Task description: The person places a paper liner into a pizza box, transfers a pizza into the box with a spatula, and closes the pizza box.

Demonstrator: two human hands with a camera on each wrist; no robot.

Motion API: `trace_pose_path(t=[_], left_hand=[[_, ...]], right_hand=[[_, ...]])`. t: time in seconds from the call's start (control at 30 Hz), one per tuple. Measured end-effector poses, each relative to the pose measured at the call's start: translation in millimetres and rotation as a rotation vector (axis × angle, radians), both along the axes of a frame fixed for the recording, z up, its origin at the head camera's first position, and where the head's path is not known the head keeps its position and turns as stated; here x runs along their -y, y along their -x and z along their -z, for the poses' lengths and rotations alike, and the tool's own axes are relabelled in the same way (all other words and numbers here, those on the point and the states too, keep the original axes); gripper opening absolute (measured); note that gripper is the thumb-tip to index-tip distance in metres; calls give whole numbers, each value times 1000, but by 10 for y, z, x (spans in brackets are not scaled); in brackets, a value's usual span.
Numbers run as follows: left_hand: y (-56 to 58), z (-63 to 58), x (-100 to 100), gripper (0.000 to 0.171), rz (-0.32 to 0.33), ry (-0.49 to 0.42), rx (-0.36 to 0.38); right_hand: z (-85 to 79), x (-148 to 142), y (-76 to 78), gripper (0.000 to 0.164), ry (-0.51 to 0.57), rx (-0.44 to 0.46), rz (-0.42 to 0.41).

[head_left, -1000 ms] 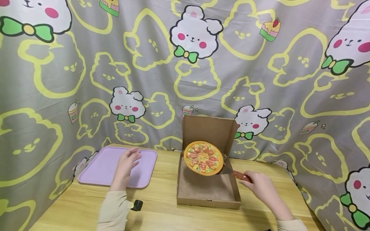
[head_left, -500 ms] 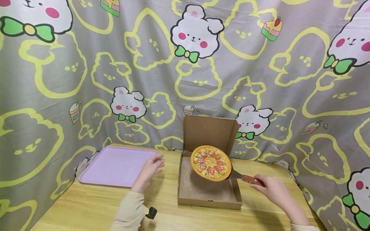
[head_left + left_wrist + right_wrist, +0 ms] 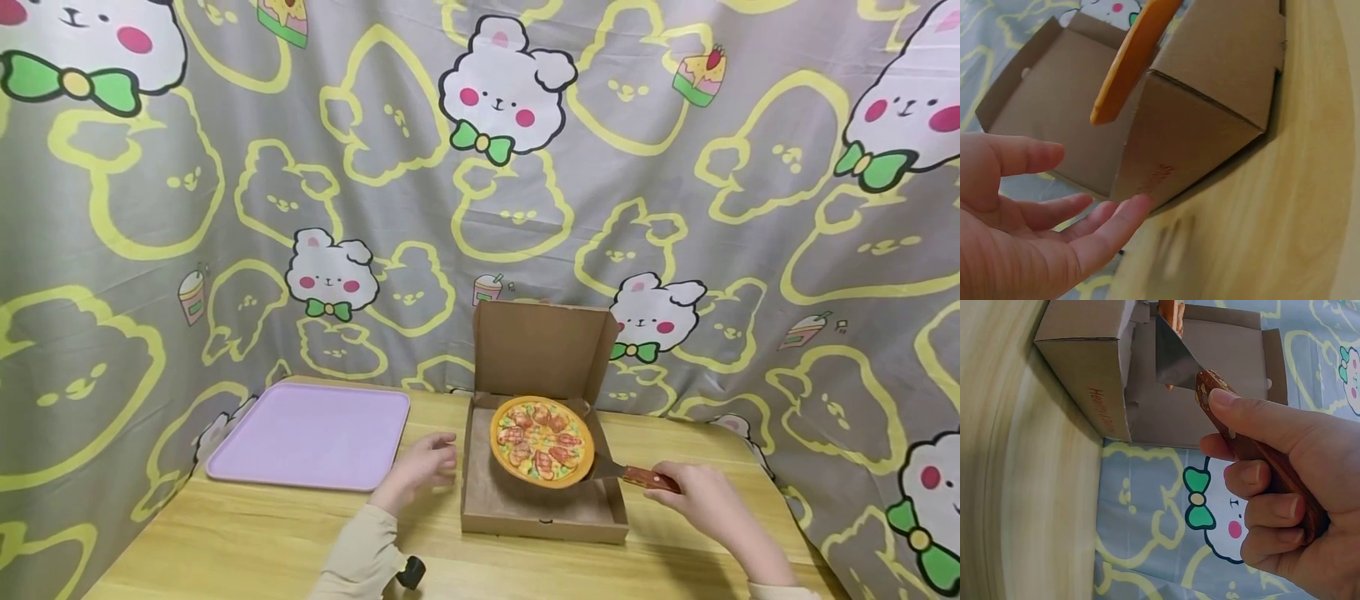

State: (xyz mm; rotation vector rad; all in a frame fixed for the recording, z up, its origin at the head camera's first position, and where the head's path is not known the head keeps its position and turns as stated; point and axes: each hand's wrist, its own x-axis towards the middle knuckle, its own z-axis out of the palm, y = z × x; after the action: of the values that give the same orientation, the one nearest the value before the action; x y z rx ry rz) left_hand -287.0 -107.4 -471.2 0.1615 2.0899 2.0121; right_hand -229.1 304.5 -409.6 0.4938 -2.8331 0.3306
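Observation:
A round toy pizza [image 3: 542, 442] with an orange crust rests on the metal blade of a pizza server [image 3: 606, 468], tilted over the base of an open cardboard pizza box [image 3: 543, 527]. My right hand [image 3: 697, 498] grips the server's brown wooden handle [image 3: 1272, 464], fingers wrapped round it and thumb along the top. Beside the box's left wall is my left hand [image 3: 420, 471], fingers spread and loosely bent, holding nothing. In the left wrist view the pizza's orange edge [image 3: 1125, 69] shows above the box wall, apart from the fingers. Most of the blade is hidden under the pizza.
A flat lilac tray [image 3: 311, 433] lies on the wooden table [image 3: 225, 542] at the left. The box's raised lid [image 3: 542, 346] stands at the back, close to a grey curtain [image 3: 405, 333] with rabbit prints that surrounds the table.
My left hand has moved right, from over the tray to the box's left side. The pizza on the server has shifted slightly right and lowered toward the box base.

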Motion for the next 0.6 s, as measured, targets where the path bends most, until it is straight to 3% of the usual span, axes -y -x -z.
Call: trace_pose_path(t=[0.37, 0.6], left_hand=[[-2, 117, -45, 61, 81, -2, 36], [3, 133, -50, 62, 86, 10, 44]], right_hand=[[92, 49, 74, 14, -1, 65, -3], [136, 115, 143, 11, 10, 102, -22]])
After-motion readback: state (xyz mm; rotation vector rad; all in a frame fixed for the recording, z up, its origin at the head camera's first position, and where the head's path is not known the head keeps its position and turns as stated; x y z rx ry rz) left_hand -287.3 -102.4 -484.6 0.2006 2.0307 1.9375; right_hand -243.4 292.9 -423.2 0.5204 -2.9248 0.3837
